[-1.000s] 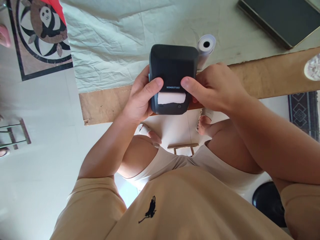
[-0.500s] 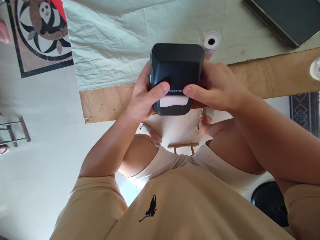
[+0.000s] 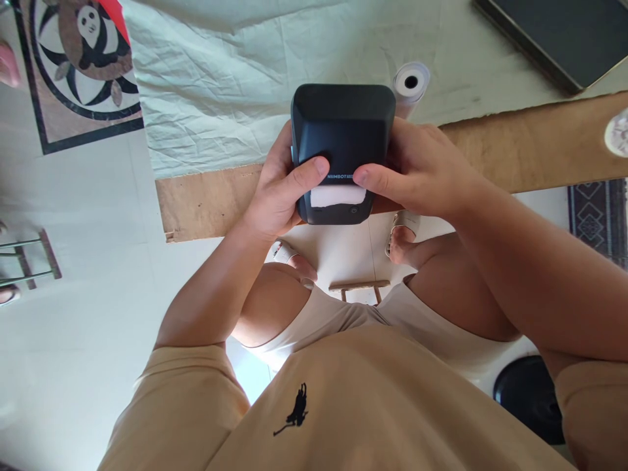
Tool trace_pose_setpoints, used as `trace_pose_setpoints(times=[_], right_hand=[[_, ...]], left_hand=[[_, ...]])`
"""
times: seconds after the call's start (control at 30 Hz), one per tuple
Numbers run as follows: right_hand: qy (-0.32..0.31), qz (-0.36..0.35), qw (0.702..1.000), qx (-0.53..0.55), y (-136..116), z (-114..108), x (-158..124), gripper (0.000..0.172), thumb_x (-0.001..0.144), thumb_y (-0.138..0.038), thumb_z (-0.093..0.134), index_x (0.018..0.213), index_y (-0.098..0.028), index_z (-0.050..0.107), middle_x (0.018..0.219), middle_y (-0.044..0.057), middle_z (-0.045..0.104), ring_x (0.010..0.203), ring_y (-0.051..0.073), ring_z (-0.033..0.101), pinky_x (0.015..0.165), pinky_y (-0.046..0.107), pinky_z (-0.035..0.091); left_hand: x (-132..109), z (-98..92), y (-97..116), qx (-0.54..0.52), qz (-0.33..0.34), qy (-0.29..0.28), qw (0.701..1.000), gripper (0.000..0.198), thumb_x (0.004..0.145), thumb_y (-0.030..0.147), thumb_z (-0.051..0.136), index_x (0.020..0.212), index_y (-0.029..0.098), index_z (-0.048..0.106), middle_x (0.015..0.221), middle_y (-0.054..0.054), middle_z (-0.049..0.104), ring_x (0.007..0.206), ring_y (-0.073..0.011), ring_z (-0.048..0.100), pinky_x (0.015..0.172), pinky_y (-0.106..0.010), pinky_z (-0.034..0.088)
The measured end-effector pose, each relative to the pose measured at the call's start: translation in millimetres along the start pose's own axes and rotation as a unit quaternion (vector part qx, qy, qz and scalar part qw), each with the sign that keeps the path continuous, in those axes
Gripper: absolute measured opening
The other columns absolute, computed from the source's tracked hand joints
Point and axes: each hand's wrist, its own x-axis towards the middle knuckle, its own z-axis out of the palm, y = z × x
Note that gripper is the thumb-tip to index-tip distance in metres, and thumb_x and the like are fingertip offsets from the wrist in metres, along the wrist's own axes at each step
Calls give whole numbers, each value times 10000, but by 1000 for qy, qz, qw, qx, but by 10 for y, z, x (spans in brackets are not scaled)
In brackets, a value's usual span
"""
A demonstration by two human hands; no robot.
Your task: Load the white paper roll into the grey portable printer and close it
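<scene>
A black label printer (image 3: 343,131) marked NIIMBOT is held between both hands above the front edge of the table. White label paper (image 3: 337,195) sticks out of the slot near its lower end. My left hand (image 3: 284,186) grips the left side, with the thumb on the top face. On the opposite side, my right hand (image 3: 422,170) does the same, its thumb beside the lettering. The other fingers of both hands are mostly hidden behind the printer. Just beyond my right hand, a white paper roll (image 3: 411,84) with a dark core stands on the cloth.
A pale green cloth (image 3: 210,78) covers the table, leaving a wooden edge strip (image 3: 206,206) bare. At the back right lies a dark flat case (image 3: 554,39). A clear round object (image 3: 617,134) sits at the right edge. A black round stool (image 3: 527,396) stands on the floor.
The printer and both hands have shifted very slightly left in view. The grip on it looks the same.
</scene>
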Motion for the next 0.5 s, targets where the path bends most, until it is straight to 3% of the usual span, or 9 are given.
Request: trace_pose_setpoints(times=[0.13, 0.3, 0.5], right_hand=[[-10, 10, 1000, -9, -13, -5, 4, 558, 803, -750, 526, 922, -205, 539, 763, 23, 601, 674, 157, 539, 663, 331, 424], [-21, 21, 999, -20, -27, -10, 18, 499, 806, -701, 561, 916, -217, 508, 747, 26, 567, 688, 177, 541, 689, 356, 435], [-27, 18, 999, -35, -15, -3, 25, 523, 822, -737, 497, 902, -220, 498, 752, 21, 569, 674, 176, 540, 677, 364, 456]], left_hand=[[19, -25, -40, -34, 27, -25, 999, 557, 803, 583, 689, 1204, 229, 533, 923, -55, 604, 820, -232, 666, 691, -368, 532], [-19, 7, 9, -10, 9, -20, 1000, 565, 896, 538, 593, 1309, 171, 471, 1010, -64, 594, 883, -203, 671, 780, -370, 527], [3, 8, -2, -33, 24, -28, 999, 535, 850, 547, 656, 1243, 210, 519, 982, -55, 618, 844, -211, 684, 662, -307, 515]])
